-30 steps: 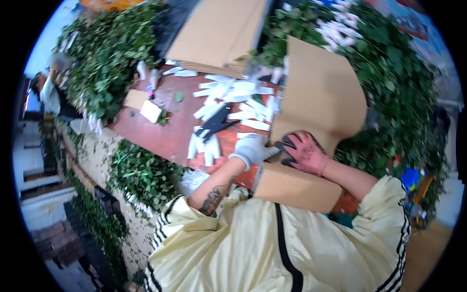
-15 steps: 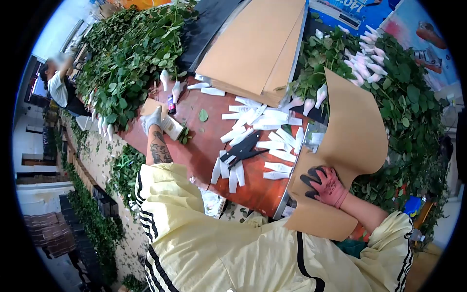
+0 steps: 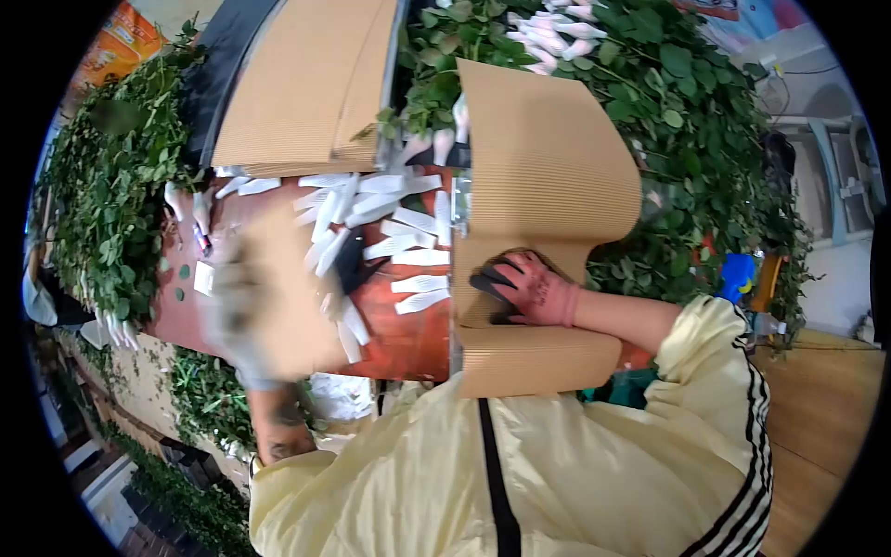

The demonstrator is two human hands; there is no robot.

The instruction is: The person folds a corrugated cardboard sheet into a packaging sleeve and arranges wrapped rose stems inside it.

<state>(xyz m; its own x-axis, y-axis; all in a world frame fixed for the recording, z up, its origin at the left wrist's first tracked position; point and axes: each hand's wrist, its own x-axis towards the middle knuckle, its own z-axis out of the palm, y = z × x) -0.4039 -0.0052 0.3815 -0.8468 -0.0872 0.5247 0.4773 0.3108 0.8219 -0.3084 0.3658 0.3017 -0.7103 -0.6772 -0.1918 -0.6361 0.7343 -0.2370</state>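
Observation:
My left hand [image 3: 239,302], in a pale glove and smeared by motion, holds a flat brown piece of cardboard [image 3: 295,297] above the red tabletop. Under and beside that piece lies a black tool [image 3: 353,262], partly covered, among many white ribbed sleeves [image 3: 415,243]. My right hand [image 3: 534,290], in a red glove with black fingertips, rests on a bent sheet of corrugated cardboard [image 3: 548,148]. Its fingers are apart and press the sheet down. The sheet curves up behind the hand and folds over at the near edge.
A stack of brown cardboard sheets [image 3: 302,84] lies at the back. Leafy stems [image 3: 111,186] are heaped at the left, and more stems [image 3: 687,121] at the right, with white-wrapped buds [image 3: 552,37]. A small white box [image 3: 204,278] sits on the red table [image 3: 176,311].
My left hand has come nearer, bringing the cardboard piece over the sleeves and black tool. The view has swung right. My right hand stays on the corrugated sheet.

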